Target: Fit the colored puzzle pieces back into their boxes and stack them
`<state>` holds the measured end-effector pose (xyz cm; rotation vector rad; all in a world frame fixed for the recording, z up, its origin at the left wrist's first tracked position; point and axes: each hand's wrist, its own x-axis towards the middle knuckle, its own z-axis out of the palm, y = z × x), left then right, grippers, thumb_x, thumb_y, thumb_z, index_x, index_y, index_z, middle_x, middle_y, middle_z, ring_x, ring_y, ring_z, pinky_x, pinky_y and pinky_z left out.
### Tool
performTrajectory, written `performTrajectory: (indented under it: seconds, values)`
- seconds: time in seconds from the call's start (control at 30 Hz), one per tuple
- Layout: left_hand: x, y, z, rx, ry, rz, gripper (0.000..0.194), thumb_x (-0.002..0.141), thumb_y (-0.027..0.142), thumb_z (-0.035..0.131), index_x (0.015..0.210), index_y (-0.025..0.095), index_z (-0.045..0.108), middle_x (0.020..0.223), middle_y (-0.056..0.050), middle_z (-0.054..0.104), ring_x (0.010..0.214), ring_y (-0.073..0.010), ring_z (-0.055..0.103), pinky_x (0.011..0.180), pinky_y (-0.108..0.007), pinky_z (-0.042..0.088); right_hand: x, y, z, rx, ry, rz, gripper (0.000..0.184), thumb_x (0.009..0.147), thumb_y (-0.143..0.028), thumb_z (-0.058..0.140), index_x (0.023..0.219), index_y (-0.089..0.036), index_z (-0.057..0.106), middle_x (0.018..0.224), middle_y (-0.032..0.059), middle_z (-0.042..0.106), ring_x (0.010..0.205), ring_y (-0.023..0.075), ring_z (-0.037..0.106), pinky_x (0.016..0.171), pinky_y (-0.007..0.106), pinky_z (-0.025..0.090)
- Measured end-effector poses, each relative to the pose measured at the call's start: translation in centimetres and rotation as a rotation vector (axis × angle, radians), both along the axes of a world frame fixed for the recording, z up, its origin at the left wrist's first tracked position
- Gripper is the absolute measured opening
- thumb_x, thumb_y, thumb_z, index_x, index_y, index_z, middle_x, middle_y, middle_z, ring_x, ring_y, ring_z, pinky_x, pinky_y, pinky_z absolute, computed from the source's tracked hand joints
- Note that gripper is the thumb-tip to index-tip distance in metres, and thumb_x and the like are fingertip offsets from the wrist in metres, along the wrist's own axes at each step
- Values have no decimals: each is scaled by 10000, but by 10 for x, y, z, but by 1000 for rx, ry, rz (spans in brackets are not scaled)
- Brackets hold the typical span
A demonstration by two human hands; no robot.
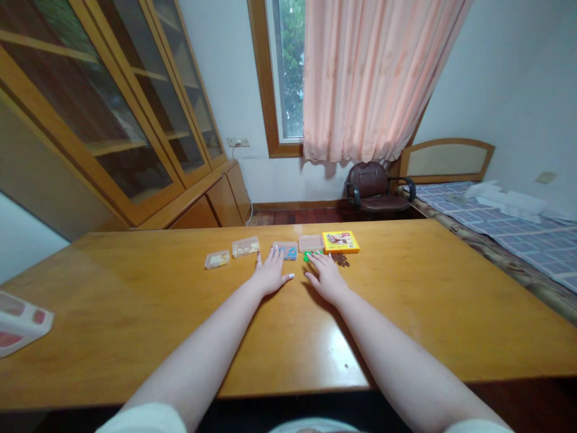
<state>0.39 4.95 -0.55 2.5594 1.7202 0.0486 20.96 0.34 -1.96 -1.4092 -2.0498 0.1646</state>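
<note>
My left hand (pixel 269 273) reaches over the table with its fingers spread. Its fingertips lie over the near-left part of a clear tray of blue pieces (pixel 290 251). My right hand (pixel 327 275) is also stretched out, fingers apart, with its tips at some bright green pieces (pixel 307 257). Just past it lies a small pile of brown pieces (pixel 341 260). A yellow box (pixel 341 242) with a printed picture stands behind the pile. Beside the box is a clear tray (pixel 311 243). To the left sit a tray of pale pieces (pixel 246 246) and a smaller container (pixel 217 259) with whitish contents.
A wooden table (pixel 148 313) spans the view. A white holder with red openings (pixel 22 322) stands at its left edge. Beyond are a glass-door cabinet (pixel 148 90), a pink curtain (pixel 360 72), a brown armchair (pixel 372 186) and a bed (pixel 505 222).
</note>
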Motion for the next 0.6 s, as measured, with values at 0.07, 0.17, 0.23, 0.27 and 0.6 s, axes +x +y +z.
performTrajectory:
  seconds: [0.07,0.17,0.23,0.27,0.6]
  values:
    - [-6,16,-2,11,4,22,832,840,590,437,1463,109,166,1512,-189,72,1417,-306,34,1094,-612,25,3,1,-1,12,26,0,478,850,-331,540,1287,-138,526,1315,124,526,1248,260,430,1115,468,212]
    - [-15,34,-3,32,6,74,790,859,572,409,1455,98,198,1509,-194,94,1416,-306,62,1103,-597,22,10,6,-3,55,78,-47,443,852,-331,530,1253,-143,547,1284,122,548,1212,253,459,1111,463,215]
    - [-16,40,-1,66,0,88,763,864,545,418,1450,99,215,1510,-191,107,1414,-308,78,1106,-592,5,18,12,-4,80,129,-148,426,840,-335,536,1219,-142,564,1257,136,560,1188,271,469,1080,475,258]
    - [-13,41,1,94,-7,74,753,863,525,432,1451,108,213,1513,-181,103,1414,-306,76,1108,-586,-7,22,16,-4,80,156,-207,411,832,-327,536,1196,-139,574,1230,144,573,1164,281,483,1052,476,295]
    - [82,32,5,23,-143,-189,728,829,459,495,1449,186,230,1527,-112,111,1416,-300,70,1120,-569,1,31,28,-14,60,588,-209,353,794,-204,431,1102,-141,590,1078,138,621,1007,241,577,924,411,448]
